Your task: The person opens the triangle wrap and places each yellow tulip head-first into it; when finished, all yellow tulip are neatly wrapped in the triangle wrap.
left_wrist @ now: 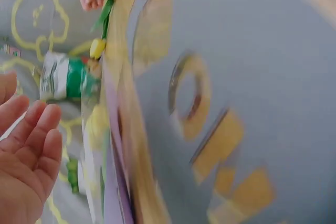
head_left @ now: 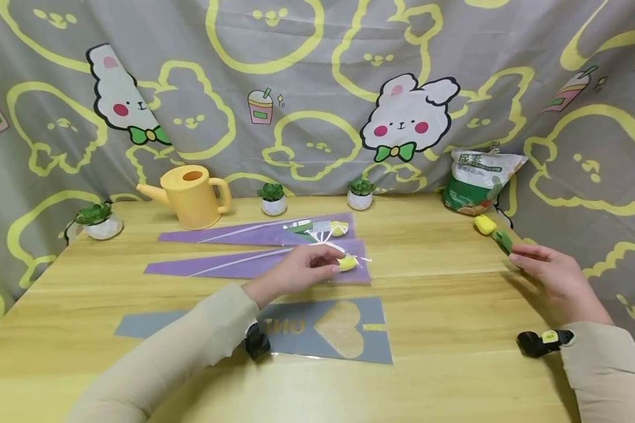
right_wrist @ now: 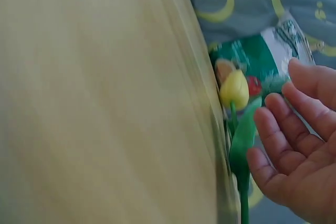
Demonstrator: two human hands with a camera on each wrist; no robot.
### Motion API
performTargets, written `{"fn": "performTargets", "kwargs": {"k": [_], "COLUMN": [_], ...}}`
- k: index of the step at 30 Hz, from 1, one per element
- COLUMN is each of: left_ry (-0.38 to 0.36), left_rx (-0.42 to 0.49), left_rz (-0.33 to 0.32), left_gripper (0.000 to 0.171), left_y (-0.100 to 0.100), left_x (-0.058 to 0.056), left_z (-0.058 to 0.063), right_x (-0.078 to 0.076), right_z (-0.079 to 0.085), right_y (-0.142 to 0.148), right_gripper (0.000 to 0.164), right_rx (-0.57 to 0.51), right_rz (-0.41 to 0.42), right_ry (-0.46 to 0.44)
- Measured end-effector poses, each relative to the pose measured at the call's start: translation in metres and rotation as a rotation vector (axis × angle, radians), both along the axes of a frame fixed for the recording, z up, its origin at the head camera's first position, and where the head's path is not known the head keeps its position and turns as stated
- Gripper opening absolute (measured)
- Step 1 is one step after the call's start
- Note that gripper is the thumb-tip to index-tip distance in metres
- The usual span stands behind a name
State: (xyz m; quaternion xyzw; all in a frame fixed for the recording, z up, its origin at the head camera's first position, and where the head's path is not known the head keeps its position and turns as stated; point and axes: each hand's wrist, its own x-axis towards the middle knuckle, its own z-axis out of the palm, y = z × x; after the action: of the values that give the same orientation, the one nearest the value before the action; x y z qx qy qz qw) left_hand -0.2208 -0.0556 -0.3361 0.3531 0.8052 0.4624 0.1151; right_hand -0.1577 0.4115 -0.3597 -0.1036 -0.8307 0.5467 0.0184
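My left hand (head_left: pixel 303 267) hovers over the nearer purple flower sleeve (head_left: pixel 243 264), beside the yellow tulip (head_left: pixel 347 263) on it. In the left wrist view its fingers (left_wrist: pixel 46 135) are loosely bent and hold nothing. Out at the right, my right hand (head_left: pixel 555 276) is next to a loose yellow tulip (head_left: pixel 485 224) with green leaves. The right wrist view shows that hand's fingers (right_wrist: pixel 283 129) relaxed beside the tulip's leaf (right_wrist: pixel 244 140), apparently without gripping; contact I cannot tell. Behind, a second purple sleeve (head_left: pixel 233 231) holds another yellow tulip (head_left: pixel 339 228).
A grey sleeve (head_left: pixel 317 343) with a heart window lies in front, partly under my left forearm. Along the back stand a yellow watering can (head_left: pixel 193 202), potted succulents (head_left: pixel 272 200) and a green-and-white bag (head_left: pixel 478 182). A patterned curtain (head_left: pixel 307 59) surrounds the wooden table (head_left: pixel 444 329).
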Motion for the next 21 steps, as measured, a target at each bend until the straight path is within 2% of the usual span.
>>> {"fn": "performTargets", "kwargs": {"k": [3,6,13,17,21], "left_ry": [0.004,0.000,-0.009,-0.007,0.062], "left_rx": [-0.039,-0.088,-0.205,-0.245,-0.293], "left_rz": [-0.060,-0.116,-0.184,-0.215,-0.247], "left_gripper": [0.032,0.033,0.031,0.031,0.032], "left_y": [0.003,0.004,0.005,0.006,0.006], "left_x": [0.008,0.014,0.026,0.031,0.032], "left_z": [0.000,-0.003,-0.013,-0.017,-0.021], "right_x": [0.003,0.007,0.009,0.008,0.006], "right_z": [-0.002,-0.005,-0.014,-0.016,-0.015], "right_y": [0.009,0.018,0.034,0.040,0.040], "right_gripper": [0.045,0.052,0.054,0.050,0.055], "right_rx": [0.143,0.209,0.192,0.221,0.277], "right_rz": [-0.020,-0.063,-0.168,-0.136,-0.082], "right_ry": [-0.031,-0.062,-0.039,-0.056,-0.123]}}
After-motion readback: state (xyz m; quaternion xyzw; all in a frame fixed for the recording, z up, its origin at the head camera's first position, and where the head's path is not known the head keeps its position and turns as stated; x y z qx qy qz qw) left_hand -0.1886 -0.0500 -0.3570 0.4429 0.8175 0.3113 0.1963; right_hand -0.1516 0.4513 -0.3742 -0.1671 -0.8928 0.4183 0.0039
